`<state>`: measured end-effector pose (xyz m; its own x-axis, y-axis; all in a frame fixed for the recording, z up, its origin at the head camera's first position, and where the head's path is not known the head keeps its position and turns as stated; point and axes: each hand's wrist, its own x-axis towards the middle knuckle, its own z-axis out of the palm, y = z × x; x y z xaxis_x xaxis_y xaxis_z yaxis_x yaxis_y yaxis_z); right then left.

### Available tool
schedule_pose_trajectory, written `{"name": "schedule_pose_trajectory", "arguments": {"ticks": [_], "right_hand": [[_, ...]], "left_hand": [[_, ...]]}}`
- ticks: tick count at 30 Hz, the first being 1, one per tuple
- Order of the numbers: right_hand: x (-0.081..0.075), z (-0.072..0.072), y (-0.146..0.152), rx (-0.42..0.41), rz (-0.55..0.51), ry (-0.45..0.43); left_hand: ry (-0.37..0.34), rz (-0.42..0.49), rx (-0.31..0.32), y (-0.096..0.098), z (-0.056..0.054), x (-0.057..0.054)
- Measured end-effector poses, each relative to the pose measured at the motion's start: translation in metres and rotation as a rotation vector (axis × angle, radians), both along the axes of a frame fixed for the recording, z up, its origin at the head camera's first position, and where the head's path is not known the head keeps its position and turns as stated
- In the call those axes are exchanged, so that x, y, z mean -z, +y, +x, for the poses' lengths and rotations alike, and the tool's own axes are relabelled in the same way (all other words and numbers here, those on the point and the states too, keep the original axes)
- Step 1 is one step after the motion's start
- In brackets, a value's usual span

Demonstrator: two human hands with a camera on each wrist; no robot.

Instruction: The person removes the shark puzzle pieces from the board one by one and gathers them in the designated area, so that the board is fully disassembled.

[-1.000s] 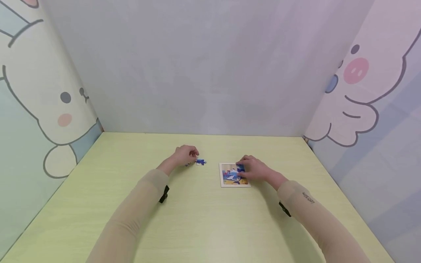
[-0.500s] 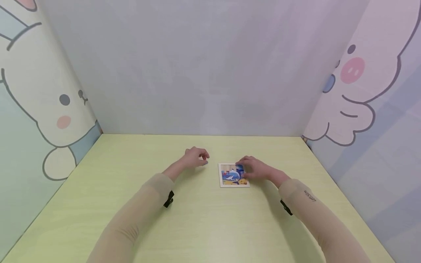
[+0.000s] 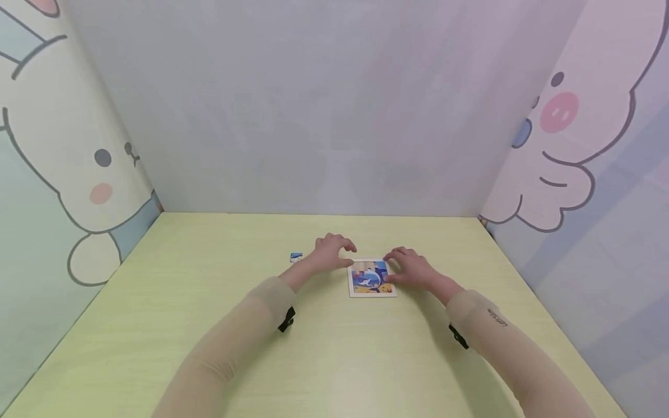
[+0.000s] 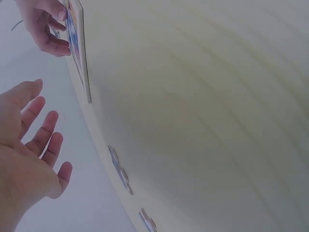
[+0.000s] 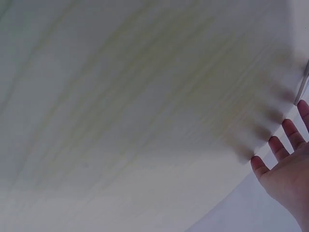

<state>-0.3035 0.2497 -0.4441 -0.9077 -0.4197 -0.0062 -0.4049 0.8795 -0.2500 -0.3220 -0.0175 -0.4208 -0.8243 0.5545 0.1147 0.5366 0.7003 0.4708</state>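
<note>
A small square puzzle (image 3: 374,295) in a white frame lies on the table, its picture showing a white-and-blue whale over blue and yellow. The picture area's upper left is tan. My left hand (image 3: 333,253) is at the frame's upper left corner, thumb and fingers apart, holding nothing. In the left wrist view that hand (image 4: 29,154) has its fingers spread. My right hand (image 3: 413,270) rests at the frame's right side, thumb over the picture's right edge and fingers by the far corner. Its fingertips (image 5: 256,160) reach the table in the right wrist view.
A loose blue-and-white puzzle piece (image 3: 296,256) lies left of my left hand. In the left wrist view, two loose pieces show on the table, the nearer one (image 4: 147,221) partly cut off. A grey wall (image 3: 324,116) stands behind the yellow table (image 3: 340,360).
My left hand has moved right, from the loose pieces to the frame. My right thumb has drawn back to the picture's right edge, and the whale now looks whole.
</note>
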Motion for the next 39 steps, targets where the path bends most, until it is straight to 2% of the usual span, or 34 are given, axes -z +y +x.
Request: {"name": "schedule_pose_trajectory", "arguments": {"ticks": [7,13,17,27,39], "right_hand": [[0.002,0.002,0.003,0.019,-0.038,-0.028],[0.004,0.000,0.004,0.018,-0.042,-0.024],[0.003,0.001,0.003,0.015,-0.042,-0.021],[0.000,0.003,0.001,-0.001,-0.056,-0.006],[0.001,0.003,0.001,0.005,-0.055,0.004]], "left_hand": [[-0.060,-0.050,0.011,0.024,-0.004,0.008],[-0.113,-0.096,0.034,0.036,-0.004,0.015],[-0.116,-0.120,0.055,0.041,-0.007,0.020],[-0.152,-0.113,0.078,0.050,-0.010,0.020],[-0.191,-0.111,0.050,0.054,-0.009,0.017]]}}
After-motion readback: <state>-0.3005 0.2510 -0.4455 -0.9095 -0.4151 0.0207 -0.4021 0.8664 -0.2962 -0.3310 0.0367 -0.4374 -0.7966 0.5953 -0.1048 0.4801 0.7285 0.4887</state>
